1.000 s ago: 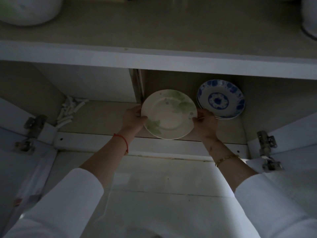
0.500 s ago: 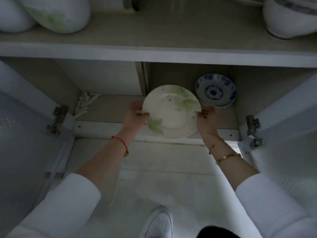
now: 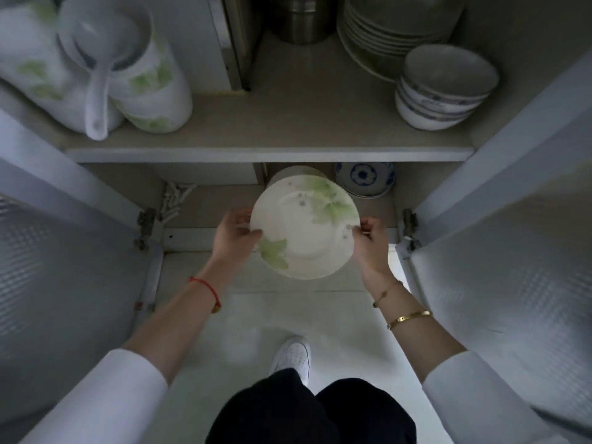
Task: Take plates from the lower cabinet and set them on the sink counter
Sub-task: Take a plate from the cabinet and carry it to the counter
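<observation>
the round white ceramic plate with green leaf prints (image 3: 304, 229) is in the air just in front of the lower cabinet's opening, above the floor and face up. the left hand (image 3: 235, 237) holds its left rim with the thumb on top and the fingers curled underneath. the right hand (image 3: 368, 241) pinches the opposite rim the same way, so each grip is closed on the plate. a second rim seems to show under the near edge, so this may be more than one plate, but i cannot tell.

the step looks like the carry out and up to the desk by the sink, which is not in view. glazed ware is slick, so i would let the fingers underneath take the weight and use the thumbs only to steady it. the two grips should stay opposite each other to hold the plate level.

the pale front edge of the upper shelf (image 3: 269, 154) juts out directly above. it seems wise to draw the plate back toward the body before rising, between the two open frosted cabinet doors (image 3: 512, 251) and away from the metal hinges (image 3: 408, 229).

another pale plate (image 3: 294, 173) sits on the lower shelf (image 3: 208, 203) behind, with blue-and-white patterned dishes (image 3: 365, 182) just beside it. both look reachable for later trips.
</observation>
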Available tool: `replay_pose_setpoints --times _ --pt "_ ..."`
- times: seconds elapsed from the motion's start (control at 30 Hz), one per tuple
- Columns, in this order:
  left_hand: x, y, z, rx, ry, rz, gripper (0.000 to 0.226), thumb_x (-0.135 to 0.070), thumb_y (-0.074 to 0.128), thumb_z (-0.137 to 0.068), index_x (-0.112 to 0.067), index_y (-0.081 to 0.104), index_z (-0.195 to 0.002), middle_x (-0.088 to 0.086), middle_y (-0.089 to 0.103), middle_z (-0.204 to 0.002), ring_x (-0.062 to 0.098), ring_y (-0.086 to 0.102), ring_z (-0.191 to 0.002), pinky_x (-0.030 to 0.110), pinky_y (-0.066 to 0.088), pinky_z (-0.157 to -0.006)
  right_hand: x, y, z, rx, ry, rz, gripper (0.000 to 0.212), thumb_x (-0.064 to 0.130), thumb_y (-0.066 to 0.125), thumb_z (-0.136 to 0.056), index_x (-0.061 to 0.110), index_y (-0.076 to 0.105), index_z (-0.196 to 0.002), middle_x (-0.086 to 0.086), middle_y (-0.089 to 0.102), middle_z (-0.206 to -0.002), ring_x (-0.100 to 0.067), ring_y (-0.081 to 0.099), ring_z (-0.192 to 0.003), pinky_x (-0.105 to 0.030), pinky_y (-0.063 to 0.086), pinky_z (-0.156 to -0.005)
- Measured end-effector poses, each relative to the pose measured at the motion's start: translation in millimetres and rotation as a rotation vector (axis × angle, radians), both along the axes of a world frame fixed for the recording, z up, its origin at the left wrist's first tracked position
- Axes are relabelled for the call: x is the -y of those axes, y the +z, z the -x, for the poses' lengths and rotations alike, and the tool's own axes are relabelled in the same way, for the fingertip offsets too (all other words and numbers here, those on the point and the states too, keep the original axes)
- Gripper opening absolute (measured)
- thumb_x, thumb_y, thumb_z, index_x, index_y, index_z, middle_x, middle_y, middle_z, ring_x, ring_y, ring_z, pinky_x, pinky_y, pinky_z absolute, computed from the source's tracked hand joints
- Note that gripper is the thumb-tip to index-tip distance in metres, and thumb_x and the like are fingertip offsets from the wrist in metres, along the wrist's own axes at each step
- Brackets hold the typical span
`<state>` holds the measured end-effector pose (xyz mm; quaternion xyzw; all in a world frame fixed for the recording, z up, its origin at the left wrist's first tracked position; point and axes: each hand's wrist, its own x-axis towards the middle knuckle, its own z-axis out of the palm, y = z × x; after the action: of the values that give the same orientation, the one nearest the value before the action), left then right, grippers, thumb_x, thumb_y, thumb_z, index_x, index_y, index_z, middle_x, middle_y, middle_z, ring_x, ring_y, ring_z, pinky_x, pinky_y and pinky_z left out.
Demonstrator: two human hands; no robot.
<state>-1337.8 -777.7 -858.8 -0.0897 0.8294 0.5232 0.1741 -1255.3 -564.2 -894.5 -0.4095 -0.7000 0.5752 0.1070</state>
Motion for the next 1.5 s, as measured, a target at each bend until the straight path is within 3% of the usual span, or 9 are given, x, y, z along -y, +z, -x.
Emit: replay_pose_setpoints --times 0.1,0.33,0.5,0.63,0.7,0.87,1.07,1.37,1.5 --pt "7 30 -22 0.036 0.002 0.021 0.042 0.005 0.066 -0.083 -0.007 0.058 -0.122 0.014 0.063 -0.119 0.032 0.065 -0.094 0.049 0.058 -0.083 7 31 -21 0.068 -0.018 0.012 0.018 0.003 0.051 -0.091 0.005 0.055 -0.109 -0.004 0.061 -0.095 -0.02 0.056 -0.087 -0.028 0.041 -0.075" --pt "27 105 -81 0.071 0.019 0.051 0.039 0.003 0.065 -0.082 -0.014 0.061 -0.117 0.01 0.066 -0.114 0.026 0.063 -0.091 0.045 0.057 -0.083 30 111 -78 0.115 -0.039 0.076 0.019 0.003 0.052 -0.09 0.008 0.055 -0.108 -0.001 0.059 -0.098 -0.018 0.056 -0.09 -0.02 0.042 -0.065" --pt "36 182 -116 0.077 0.014 0.028 0.042 0.002 0.064 -0.082 -0.016 0.061 -0.119 0.003 0.066 -0.113 0.021 0.063 -0.097 0.037 0.055 -0.083 43 188 -112 0.11 -0.052 0.111 0.018 0.002 0.052 -0.091 0.004 0.054 -0.108 -0.002 0.059 -0.096 -0.023 0.058 -0.092 -0.033 0.048 -0.078" --pt "42 254 -145 0.003 0.02 -0.021 0.044 0.007 0.066 -0.081 -0.011 0.061 -0.121 0.0 0.065 -0.113 0.011 0.062 -0.097 0.007 0.047 -0.068 50 261 -140 0.066 -0.072 0.126 0.015 0.003 0.051 -0.092 0.011 0.052 -0.105 0.004 0.058 -0.088 -0.017 0.056 -0.081 -0.022 0.044 -0.065" --pt "44 292 -159 -0.005 0.029 -0.061 0.044 0.006 0.066 -0.083 -0.012 0.06 -0.123 0.001 0.064 -0.115 0.004 0.061 -0.095 0.004 0.047 -0.065 51 298 -155 0.058 -0.075 0.15 0.013 0.008 0.052 -0.093 0.016 0.053 -0.103 0.004 0.059 -0.088 -0.012 0.057 -0.078 -0.015 0.043 -0.058" --pt "55 403 -204 -0.014 -0.008 -0.13 0.042 -0.006 0.07 -0.086 -0.022 0.061 -0.124 -0.006 0.065 -0.117 0.01 0.063 -0.101 0.017 0.051 -0.071 51 411 -205 -0.032 -0.072 0.145 0.01 0.004 0.055 -0.092 0.012 0.055 -0.098 -0.004 0.06 -0.088 -0.017 0.055 -0.078 -0.028 0.045 -0.068" --pt "58 504 -248 -0.048 -0.089 -0.182 0.042 -0.002 0.069 -0.087 -0.018 0.06 -0.124 -0.004 0.065 -0.117 0.007 0.063 -0.1 0.017 0.054 -0.072 56 511 -264 -0.099 -0.087 0.149 0.011 0.004 0.058 -0.093 0.014 0.056 -0.098 -0.004 0.06 -0.091 -0.015 0.055 -0.08 -0.026 0.046 -0.071" --pt "43 595 -280 -0.105 -0.312 -0.222 0.041 0.007 0.068 -0.082 -0.015 0.064 -0.116 -0.001 0.069 -0.111 0.018 0.066 -0.098 0.027 0.053 -0.081 69 606 -347 -0.196 -0.293 0.154 0.014 0.0 0.055 -0.093 0.014 0.056 -0.092 -0.002 0.059 -0.087 -0.016 0.052 -0.076 -0.027 0.041 -0.066" --pt "29 623 -299 -0.075 -0.464 -0.249 0.041 0.006 0.067 -0.082 -0.021 0.064 -0.113 -0.006 0.069 -0.109 0.005 0.066 -0.093 0.021 0.054 -0.079 78 631 -392 -0.235 -0.435 0.175 0.009 0.002 0.055 -0.094 0.011 0.057 -0.095 -0.003 0.058 -0.09 -0.019 0.052 -0.08 -0.03 0.042 -0.069"
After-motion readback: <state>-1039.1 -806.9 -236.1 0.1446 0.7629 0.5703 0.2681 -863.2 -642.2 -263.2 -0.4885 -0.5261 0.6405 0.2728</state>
